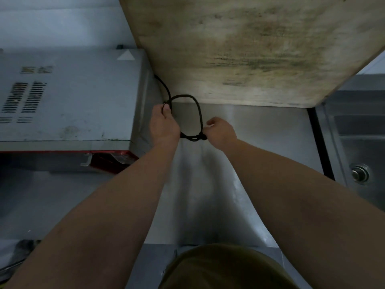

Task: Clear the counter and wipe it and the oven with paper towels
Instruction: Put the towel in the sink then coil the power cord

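A black power cord (198, 109) runs out from behind the grey oven (68, 97) and forms a loop over the steel counter (260, 130). My left hand (163, 124) pinches the cord at the loop's left side, next to the oven's right wall. My right hand (220, 131) grips the loop's lower right end, where the cord bunches into a knot. The oven stands on the left with vent slots on its top and a red front edge. No paper towel is in view.
A large stained wooden cutting board (250, 49) leans at the back, over the counter. A steel sink (358, 151) with a round drain lies at the right. The counter's front edge is near my body.
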Demonstrator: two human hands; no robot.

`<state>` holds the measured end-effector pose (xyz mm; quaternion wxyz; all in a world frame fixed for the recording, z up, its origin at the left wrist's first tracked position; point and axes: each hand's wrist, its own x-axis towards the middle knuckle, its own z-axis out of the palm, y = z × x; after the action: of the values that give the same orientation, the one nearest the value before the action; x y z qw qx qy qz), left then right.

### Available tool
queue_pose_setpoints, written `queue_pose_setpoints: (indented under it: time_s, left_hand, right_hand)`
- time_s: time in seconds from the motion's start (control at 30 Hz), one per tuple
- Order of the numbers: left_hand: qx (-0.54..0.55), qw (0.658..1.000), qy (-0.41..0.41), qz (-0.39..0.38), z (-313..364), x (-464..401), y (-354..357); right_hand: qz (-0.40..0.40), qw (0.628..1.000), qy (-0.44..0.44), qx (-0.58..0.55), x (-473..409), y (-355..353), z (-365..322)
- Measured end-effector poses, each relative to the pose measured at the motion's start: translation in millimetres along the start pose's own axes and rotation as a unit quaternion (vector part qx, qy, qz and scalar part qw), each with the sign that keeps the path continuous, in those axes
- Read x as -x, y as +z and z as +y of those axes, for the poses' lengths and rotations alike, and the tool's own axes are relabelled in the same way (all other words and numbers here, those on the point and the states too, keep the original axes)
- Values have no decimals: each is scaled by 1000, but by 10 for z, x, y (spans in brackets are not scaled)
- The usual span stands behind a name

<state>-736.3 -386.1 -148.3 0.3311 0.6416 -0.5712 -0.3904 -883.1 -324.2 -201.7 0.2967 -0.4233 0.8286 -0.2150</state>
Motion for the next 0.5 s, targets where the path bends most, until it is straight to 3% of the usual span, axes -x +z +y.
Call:
queue_pose_setpoints:
  time_s: [0.1, 0.17, 0.23, 0.4, 0.5]
  left_hand:
    - [31, 999, 9, 3, 58, -23, 5]
    - [24, 999, 26, -1, 87, -28, -1]
    - [13, 999, 40, -7, 102, -20, -12]
    - [18, 999, 43, -10, 97, 14, -30]
    - [11, 999, 47, -6, 97, 7, -66]
  right_hand:
    - [19, 999, 23, -21, -71, -91, -31]
    - [-38, 999, -2, 26, -82, -130, -56]
    - [-102, 993, 26, 52, -81, -184, -61]
    - [-80, 975, 149, -145, -149, -198, -294]
    - [-92, 981, 122, -119, -251, -114, -308]
